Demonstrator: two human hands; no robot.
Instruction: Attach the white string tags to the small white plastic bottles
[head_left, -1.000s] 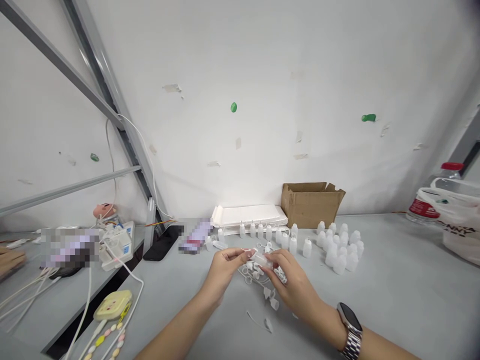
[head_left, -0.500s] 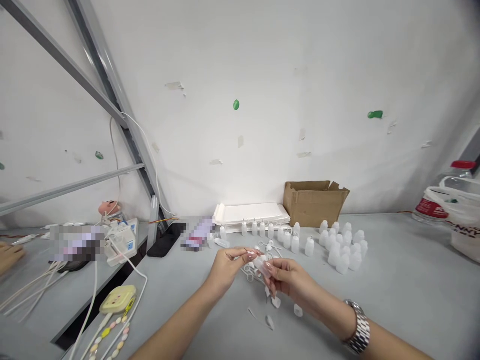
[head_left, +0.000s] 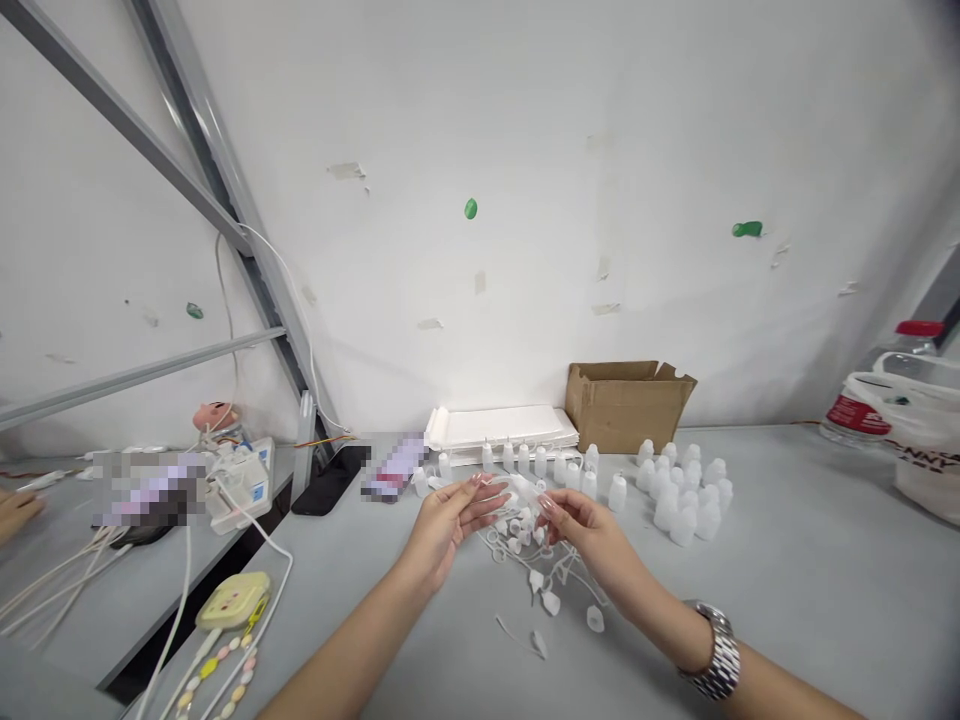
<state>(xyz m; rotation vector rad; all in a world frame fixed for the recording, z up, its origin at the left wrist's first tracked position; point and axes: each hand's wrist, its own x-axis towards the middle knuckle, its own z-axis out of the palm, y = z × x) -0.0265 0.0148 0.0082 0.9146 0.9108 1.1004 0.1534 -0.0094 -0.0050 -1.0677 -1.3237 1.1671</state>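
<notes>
Above the grey table my right hand (head_left: 574, 517) pinches a small translucent white squeeze bottle (head_left: 529, 492), tilted on its side. My left hand (head_left: 455, 515) faces it, thumb and forefinger pressed together on a thin white strap (head_left: 496, 481) that runs toward the bottle; its other fingers are stretched out. Below both hands lies a loose pile of white caps with straps and rings (head_left: 517, 545). A few pieces lie nearer to me, among them a white cap (head_left: 595, 619) and a thin strip with a pointed end (head_left: 538, 644).
Several bottles (head_left: 617, 493) stand in a row behind my hands, with a cluster of bottles (head_left: 682, 520) to the right. Farther back are white flat packs (head_left: 502, 428) and a cardboard box (head_left: 626, 410). Phones, cables and a power strip (head_left: 251, 485) lie left; a bucket (head_left: 930, 470) stands right.
Both hands have risen slightly with the bottle, and my left fingers have spread out. More of the pile of caps below is now uncovered.
</notes>
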